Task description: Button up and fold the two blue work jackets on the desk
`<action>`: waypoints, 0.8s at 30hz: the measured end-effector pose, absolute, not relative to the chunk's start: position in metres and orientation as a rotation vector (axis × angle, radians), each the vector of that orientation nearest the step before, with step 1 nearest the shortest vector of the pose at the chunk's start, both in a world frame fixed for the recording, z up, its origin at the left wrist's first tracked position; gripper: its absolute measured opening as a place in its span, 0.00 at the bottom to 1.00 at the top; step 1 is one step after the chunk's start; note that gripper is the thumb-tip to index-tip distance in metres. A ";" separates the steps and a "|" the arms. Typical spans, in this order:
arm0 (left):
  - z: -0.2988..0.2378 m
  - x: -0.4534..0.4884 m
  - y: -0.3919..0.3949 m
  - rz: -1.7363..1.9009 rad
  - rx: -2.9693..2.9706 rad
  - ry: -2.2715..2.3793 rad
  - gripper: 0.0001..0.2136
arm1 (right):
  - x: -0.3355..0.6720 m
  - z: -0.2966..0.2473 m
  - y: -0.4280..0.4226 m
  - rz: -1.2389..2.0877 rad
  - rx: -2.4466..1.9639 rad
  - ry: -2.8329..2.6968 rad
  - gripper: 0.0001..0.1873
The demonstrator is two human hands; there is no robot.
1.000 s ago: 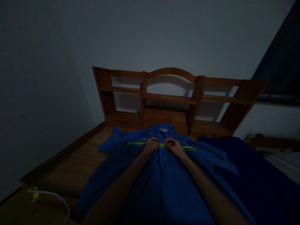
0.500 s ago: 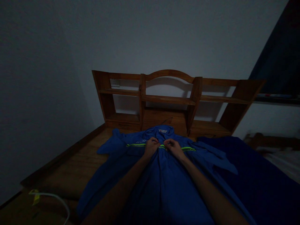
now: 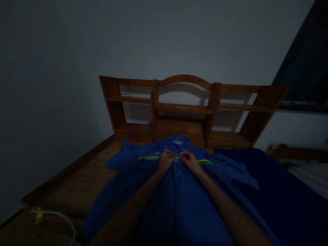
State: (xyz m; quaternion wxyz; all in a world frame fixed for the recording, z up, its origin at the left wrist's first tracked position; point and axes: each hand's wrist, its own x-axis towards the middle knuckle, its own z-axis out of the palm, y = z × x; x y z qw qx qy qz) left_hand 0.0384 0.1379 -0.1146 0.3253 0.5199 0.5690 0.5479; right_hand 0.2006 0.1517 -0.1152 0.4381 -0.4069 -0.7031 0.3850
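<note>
A blue short-sleeved work shirt [image 3: 197,198] lies spread out, its collar towards the headboard and a bright yellow-green stripe across the chest. My left hand [image 3: 166,160] is closed, pinching the front edge of the shirt at the stripe. Just to its right, my right hand [image 3: 188,160] pinches the other side of the front opening, with thumb and fingers together. Only a small gap separates the two hands. Whatever small part lies between the fingertips is too dark to make out. A white label [image 3: 177,142] shows inside the collar.
Behind the shirt stands a wooden headboard [image 3: 183,108] with open shelves, against a pale wall [image 3: 159,37]. Dark blue cloth [image 3: 279,194] covers the right side of the wooden bed board [image 3: 84,177]. A white cable [image 3: 61,214] with a yellow tag curves at lower left.
Both hands stay in nearly the same place on the shirt front, with only slight finger movement. The whole view has shifted very slightly.
</note>
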 end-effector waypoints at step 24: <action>-0.116 0.041 0.138 1.497 1.247 1.324 0.18 | 0.200 -0.114 0.151 0.974 -0.961 -1.757 0.13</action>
